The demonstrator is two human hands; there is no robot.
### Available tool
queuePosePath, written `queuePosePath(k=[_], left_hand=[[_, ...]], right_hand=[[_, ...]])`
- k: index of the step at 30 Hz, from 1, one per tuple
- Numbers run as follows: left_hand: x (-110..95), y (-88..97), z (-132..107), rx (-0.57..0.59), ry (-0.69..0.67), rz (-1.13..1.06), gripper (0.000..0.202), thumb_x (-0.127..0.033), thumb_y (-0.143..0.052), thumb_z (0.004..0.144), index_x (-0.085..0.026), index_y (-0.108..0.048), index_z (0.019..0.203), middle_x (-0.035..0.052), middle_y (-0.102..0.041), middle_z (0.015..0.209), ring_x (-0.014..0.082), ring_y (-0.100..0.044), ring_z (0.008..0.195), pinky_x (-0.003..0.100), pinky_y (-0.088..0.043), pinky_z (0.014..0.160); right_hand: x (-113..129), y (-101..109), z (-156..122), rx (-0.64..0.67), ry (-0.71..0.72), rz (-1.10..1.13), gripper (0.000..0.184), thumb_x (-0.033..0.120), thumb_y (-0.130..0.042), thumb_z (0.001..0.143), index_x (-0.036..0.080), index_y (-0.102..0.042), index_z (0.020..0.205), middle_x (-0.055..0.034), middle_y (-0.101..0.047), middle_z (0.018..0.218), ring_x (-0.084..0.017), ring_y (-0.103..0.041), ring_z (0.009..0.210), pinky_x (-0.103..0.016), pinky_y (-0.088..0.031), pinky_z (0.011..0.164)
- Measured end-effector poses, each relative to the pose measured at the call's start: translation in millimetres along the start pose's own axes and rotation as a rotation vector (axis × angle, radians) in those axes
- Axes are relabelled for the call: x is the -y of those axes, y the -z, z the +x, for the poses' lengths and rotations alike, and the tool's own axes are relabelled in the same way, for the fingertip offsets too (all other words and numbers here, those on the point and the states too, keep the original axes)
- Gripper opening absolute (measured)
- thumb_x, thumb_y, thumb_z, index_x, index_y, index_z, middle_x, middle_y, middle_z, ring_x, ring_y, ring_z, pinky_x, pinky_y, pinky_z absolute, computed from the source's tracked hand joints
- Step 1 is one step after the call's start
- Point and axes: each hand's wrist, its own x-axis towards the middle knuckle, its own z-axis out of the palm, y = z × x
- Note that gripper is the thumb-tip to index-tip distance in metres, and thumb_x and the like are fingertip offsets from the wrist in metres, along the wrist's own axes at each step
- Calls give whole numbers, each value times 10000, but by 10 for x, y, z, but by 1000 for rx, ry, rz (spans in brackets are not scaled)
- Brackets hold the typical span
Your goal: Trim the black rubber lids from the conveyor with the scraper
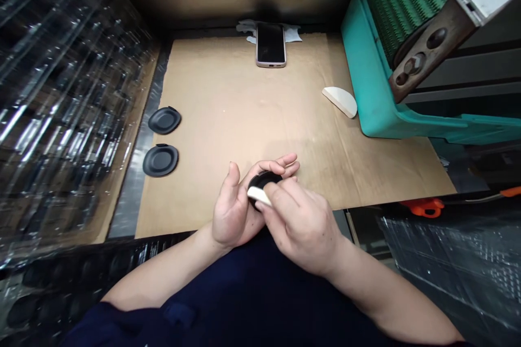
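My left hand (233, 216) is turned palm up, thumb spread, with a black dish-shaped part (260, 178) lying across its palm and fingers. My right hand (303, 222) pinches a white wedge-like pad (258, 195) against the near side of that part. Much of the part is hidden behind the pad and the right fingers. Two similar black parts, one farther back (164, 120) and one nearer (160, 160), lie at the cardboard's left edge. A white half-round pad (341, 101) rests on the right side.
Cardboard (228, 92) covers the worktop. A phone (271, 46) lies at the back on white tissue (293, 33). A teal crate (372, 92) stands right, under a green ribbed belt (401, 0). Stacked clear plastic trays (61, 92) fill the left. An orange-handled tool (425, 206) sits right.
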Motion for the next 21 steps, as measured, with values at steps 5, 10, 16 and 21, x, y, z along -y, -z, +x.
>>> queuePosePath(k=[5, 10, 16, 21], left_hand=[[-8, -5, 7, -31, -4, -25, 692, -571, -154, 1051, -138, -694, 1051, 155, -530, 1511, 346, -416, 1473, 509, -285, 1246], [-20, 3, 29, -4, -28, -58, 731, -621, -134, 1032, -162, -702, 996, 127, -516, 1535, 330, -384, 1497, 491, -344, 1217], [-11, -15, 16, -11, -56, -2, 669, -663, -250, 1010, -175, -707, 986, 114, -515, 1538, 341, -376, 1499, 497, -335, 1219], [0, -16, -3, 10, -56, 34, 667, -670, -271, 1006, -165, -706, 1014, 128, -507, 1543, 351, -376, 1495, 513, -294, 1237]], right_hand=[[16, -12, -72, 79, 69, 3, 210, 147, -459, 987, 150, -668, 993, -31, -595, 763, -160, -543, 682, -303, -460, 627], [44, 78, -143, 35, 16, 42, 147, 176, -523, 975, 160, -663, 1017, -14, -612, 748, -151, -570, 667, -301, -453, 613], [61, 61, -47, 85, -42, -58, 180, 215, -491, 983, 174, -653, 917, -16, -605, 759, -148, -558, 629, -315, -412, 568], [64, 15, 27, -17, -39, -86, 196, 212, -483, 1004, 152, -670, 998, -19, -626, 789, -145, -585, 673, -303, -444, 623]])
